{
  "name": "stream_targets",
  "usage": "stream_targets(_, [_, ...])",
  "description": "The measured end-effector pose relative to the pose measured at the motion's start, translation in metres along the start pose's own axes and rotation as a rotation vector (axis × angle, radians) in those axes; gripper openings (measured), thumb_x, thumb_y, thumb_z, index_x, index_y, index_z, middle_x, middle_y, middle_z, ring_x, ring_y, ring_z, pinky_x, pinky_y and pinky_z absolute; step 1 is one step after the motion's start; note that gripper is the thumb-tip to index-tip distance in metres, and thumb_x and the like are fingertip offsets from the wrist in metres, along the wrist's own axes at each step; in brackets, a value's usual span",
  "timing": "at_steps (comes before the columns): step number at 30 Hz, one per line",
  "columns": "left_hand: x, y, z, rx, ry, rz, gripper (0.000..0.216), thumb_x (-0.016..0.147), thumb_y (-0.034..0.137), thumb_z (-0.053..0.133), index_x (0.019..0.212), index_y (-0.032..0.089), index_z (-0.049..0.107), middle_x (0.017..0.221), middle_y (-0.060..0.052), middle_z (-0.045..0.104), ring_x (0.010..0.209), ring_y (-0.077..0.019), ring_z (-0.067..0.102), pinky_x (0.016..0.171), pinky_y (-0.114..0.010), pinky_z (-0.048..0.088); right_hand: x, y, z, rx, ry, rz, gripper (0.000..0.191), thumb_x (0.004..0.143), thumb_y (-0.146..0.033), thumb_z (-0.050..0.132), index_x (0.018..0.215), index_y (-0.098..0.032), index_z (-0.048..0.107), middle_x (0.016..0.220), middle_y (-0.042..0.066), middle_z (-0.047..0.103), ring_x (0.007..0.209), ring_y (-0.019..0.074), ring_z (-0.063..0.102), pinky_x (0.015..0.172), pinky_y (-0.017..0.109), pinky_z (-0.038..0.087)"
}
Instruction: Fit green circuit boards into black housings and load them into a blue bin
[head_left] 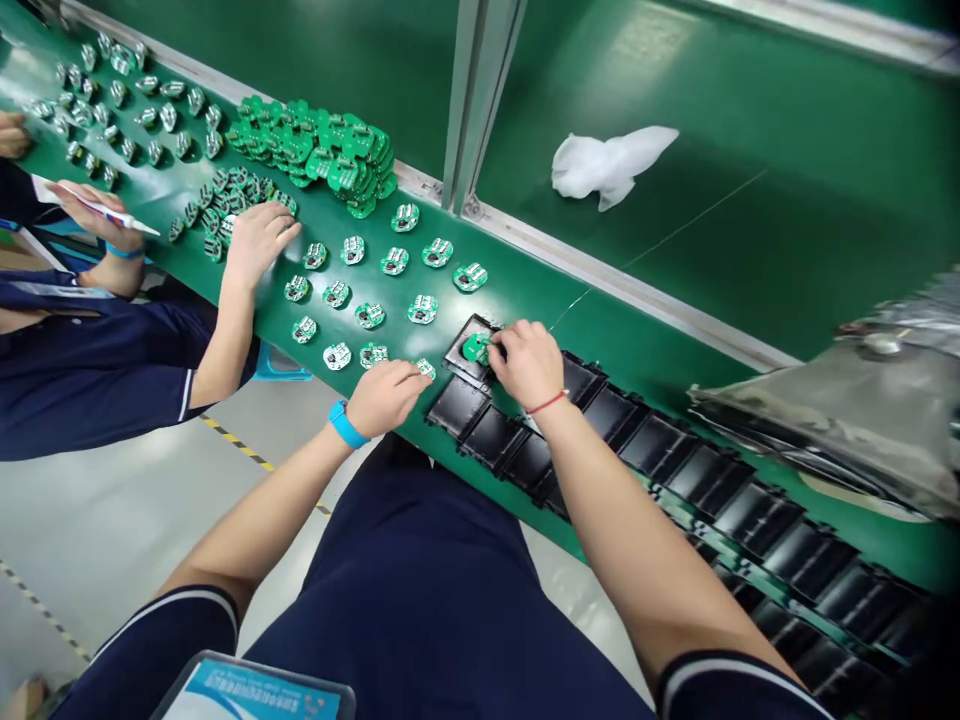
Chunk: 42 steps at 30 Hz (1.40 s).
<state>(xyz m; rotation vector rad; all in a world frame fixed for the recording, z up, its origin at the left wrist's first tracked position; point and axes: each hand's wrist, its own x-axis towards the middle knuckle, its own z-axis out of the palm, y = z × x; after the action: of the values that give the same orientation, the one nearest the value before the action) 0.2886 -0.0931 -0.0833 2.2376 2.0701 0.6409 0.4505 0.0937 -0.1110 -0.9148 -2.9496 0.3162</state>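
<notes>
My right hand (527,362) is closed with its fingertips on a green circuit board (475,347), which lies over a black plastic case (457,357) at the near end of the rows. To its left, my left hand (388,398), wearing a blue wristband, has its fingers pinched on a small green-and-white circuit board (425,369) near the bench's front edge. Beside that hand lies another circuit board (373,355). Several more black cases (459,404) stand directly below and right of my hands.
Loose circuit boards (423,309) are spread to the left, behind them a stacked pile of green boards (322,150). A co-worker's hand (259,240) reaches in; another person's hand holds a white tube (112,212). A metal post (480,110), white cloth (607,165) and plastic bag (847,400) stand farther back.
</notes>
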Motion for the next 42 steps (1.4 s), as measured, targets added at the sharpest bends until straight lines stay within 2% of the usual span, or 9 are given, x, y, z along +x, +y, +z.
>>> stream_targets(5, [-0.007, -0.007, 0.016, -0.092, -0.087, 0.065, 0.025, 0.092, 0.015, 0.038, 0.094, 0.016, 0.063, 0.089, -0.007, 0.064, 0.081, -0.0162, 0.057, 0.069, -0.029, 0.044, 0.006, 0.007, 0.01, -0.021, -0.053, -0.036, 0.032, 0.091, -0.031, 0.04, 0.092, -0.015, 0.067, 0.091, 0.011, 0.059, 0.087, 0.0245, 0.045, 0.073, 0.035, 0.034])
stream_targets(11, [0.006, -0.016, 0.032, -0.125, -0.148, 0.116, 0.025, 0.092, 0.016, 0.037, 0.094, 0.016, 0.062, 0.087, -0.007, 0.062, 0.077, -0.0166, 0.054, 0.068, -0.03, 0.042, 0.006, 0.002, 0.015, -0.007, -0.047, 0.026, 0.032, 0.089, -0.033, 0.042, 0.093, -0.015, 0.068, 0.093, 0.011, 0.057, 0.088, 0.025, 0.043, 0.073, 0.036, 0.034])
stream_targets(20, [0.02, -0.01, 0.045, -0.096, -0.227, 0.149, 0.028, 0.093, 0.019, 0.036, 0.096, 0.016, 0.064, 0.088, -0.007, 0.062, 0.079, -0.0182, 0.051, 0.07, -0.033, 0.04, 0.007, -0.002, 0.019, -0.013, -0.041, 0.043, 0.032, 0.09, -0.031, 0.04, 0.096, -0.016, 0.067, 0.094, 0.012, 0.054, 0.091, 0.0265, 0.041, 0.073, 0.038, 0.032])
stream_targets(24, [0.031, -0.004, 0.049, -0.022, -0.278, 0.102, 0.027, 0.093, 0.024, 0.039, 0.107, 0.017, 0.062, 0.107, -0.009, 0.063, 0.096, -0.0224, 0.051, 0.079, -0.036, 0.041, 0.007, -0.003, 0.018, -0.028, -0.042, 0.04, 0.031, 0.09, -0.029, 0.04, 0.096, -0.015, 0.067, 0.095, 0.012, 0.054, 0.091, 0.027, 0.04, 0.072, 0.038, 0.031])
stream_targets(27, [0.042, 0.0, 0.056, 0.046, -0.319, 0.058, 0.039, 0.091, 0.033, 0.045, 0.124, 0.015, 0.054, 0.133, -0.01, 0.052, 0.119, -0.0295, 0.041, 0.095, -0.044, 0.036, 0.008, -0.003, 0.016, -0.04, -0.056, 0.036, 0.031, 0.091, -0.029, 0.039, 0.097, -0.016, 0.067, 0.095, 0.012, 0.055, 0.091, 0.0269, 0.04, 0.072, 0.037, 0.03])
stream_targets(29, [0.048, 0.001, 0.062, 0.075, -0.362, 0.035, 0.049, 0.09, 0.04, 0.046, 0.132, 0.013, 0.048, 0.142, -0.01, 0.044, 0.129, -0.0338, 0.033, 0.103, -0.048, 0.029, 0.008, -0.003, 0.015, -0.044, -0.064, 0.036, 0.032, 0.091, -0.03, 0.038, 0.097, -0.017, 0.067, 0.094, 0.011, 0.055, 0.091, 0.0269, 0.04, 0.072, 0.037, 0.03])
stream_targets(33, [0.052, 0.002, 0.067, 0.074, -0.423, 0.007, 0.056, 0.091, 0.046, 0.042, 0.135, 0.012, 0.045, 0.145, -0.012, 0.039, 0.136, -0.0359, 0.025, 0.108, -0.052, 0.022, 0.007, -0.003, 0.015, -0.036, -0.084, 0.036, 0.034, 0.092, -0.03, 0.037, 0.102, -0.018, 0.067, 0.096, 0.012, 0.055, 0.093, 0.0273, 0.039, 0.073, 0.038, 0.03])
stream_targets(39, [0.052, 0.003, 0.065, 0.063, -0.415, -0.014, 0.054, 0.091, 0.044, 0.043, 0.134, 0.013, 0.047, 0.144, -0.012, 0.041, 0.135, -0.0358, 0.028, 0.108, -0.055, 0.023, 0.007, -0.004, 0.016, 0.004, -0.096, 0.064, 0.036, 0.093, -0.03, 0.034, 0.106, -0.019, 0.067, 0.097, 0.012, 0.058, 0.094, 0.0279, 0.04, 0.075, 0.039, 0.031])
stream_targets(42, [0.053, 0.002, 0.064, 0.062, -0.43, -0.011, 0.053, 0.091, 0.043, 0.043, 0.134, 0.012, 0.047, 0.144, -0.011, 0.041, 0.134, -0.0356, 0.028, 0.107, -0.054, 0.024, -0.001, -0.004, 0.013, 0.034, -0.048, 0.104, 0.037, 0.094, -0.03, 0.034, 0.111, -0.018, 0.065, 0.102, 0.011, 0.06, 0.094, 0.0265, 0.042, 0.077, 0.038, 0.032])
